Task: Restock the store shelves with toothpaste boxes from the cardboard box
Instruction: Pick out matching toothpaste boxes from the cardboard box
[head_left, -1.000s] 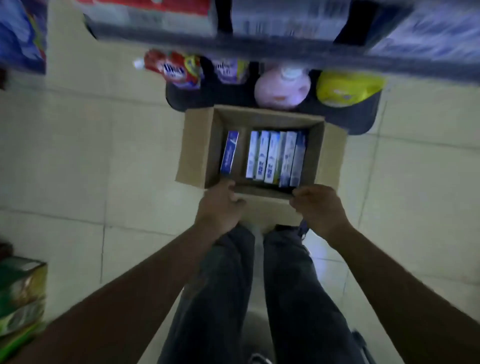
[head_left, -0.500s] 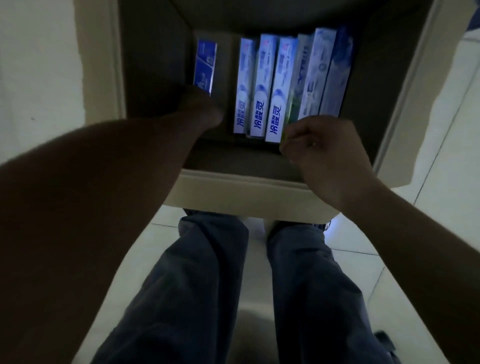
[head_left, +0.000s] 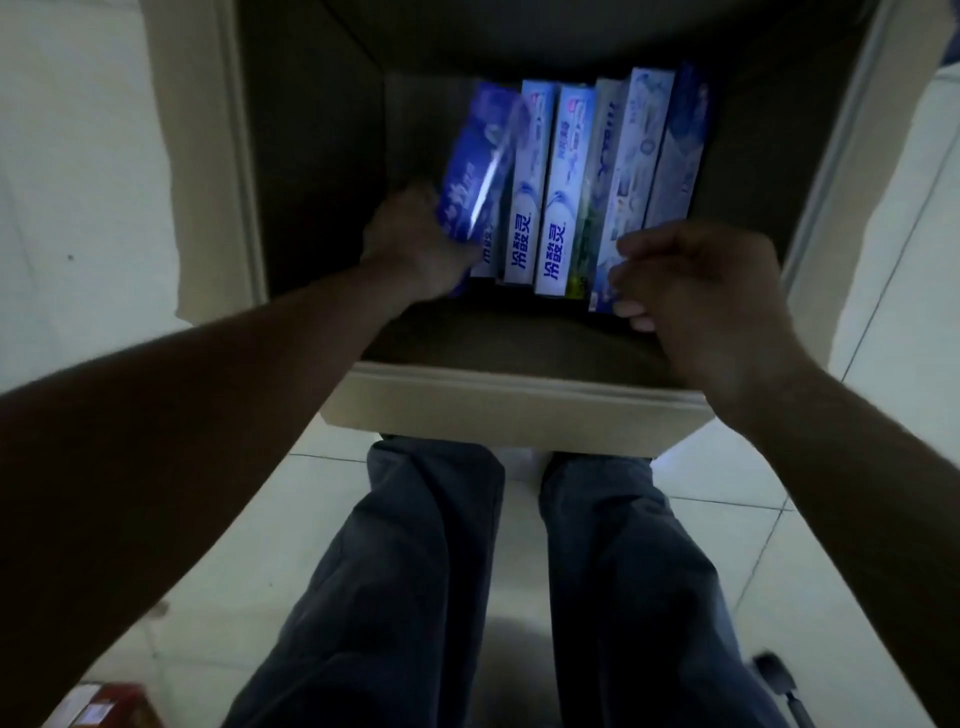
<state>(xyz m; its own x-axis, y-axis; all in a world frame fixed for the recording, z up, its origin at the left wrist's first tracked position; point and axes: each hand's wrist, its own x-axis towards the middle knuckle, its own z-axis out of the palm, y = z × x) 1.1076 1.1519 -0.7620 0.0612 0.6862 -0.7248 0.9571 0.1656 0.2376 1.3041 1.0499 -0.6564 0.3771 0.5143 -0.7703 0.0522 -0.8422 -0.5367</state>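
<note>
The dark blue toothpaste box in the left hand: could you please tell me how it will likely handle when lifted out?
Probably stiff: the dark blue toothpaste box shows straight edges though the left hand grips only its near end. Likely light, since one hand tilts it. Its glossy streak suggests a slippery surface.

Underfoot, pale off-white glossy ceramic floor tiles (head_left: 78, 156), large and square, laid edge to edge. Between them, thin dark grout lines (head_left: 322, 457), straight and meeting at right angles. On one tile at the far left, a small dark speck (head_left: 70, 257). Dim all round, with a cool bluish cast. Brighter toward the upper left and right edges of the view, murkier at the bottom centre, with a soft grey shadow (head_left: 514, 649) on the gloss there. In the bottom left corner, part of a reddish-brown printed carton (head_left: 111, 706) on the floor, too blurred to read. Near the bottom right, a small black object with a thin stem (head_left: 774, 670), shape unclear.
</note>
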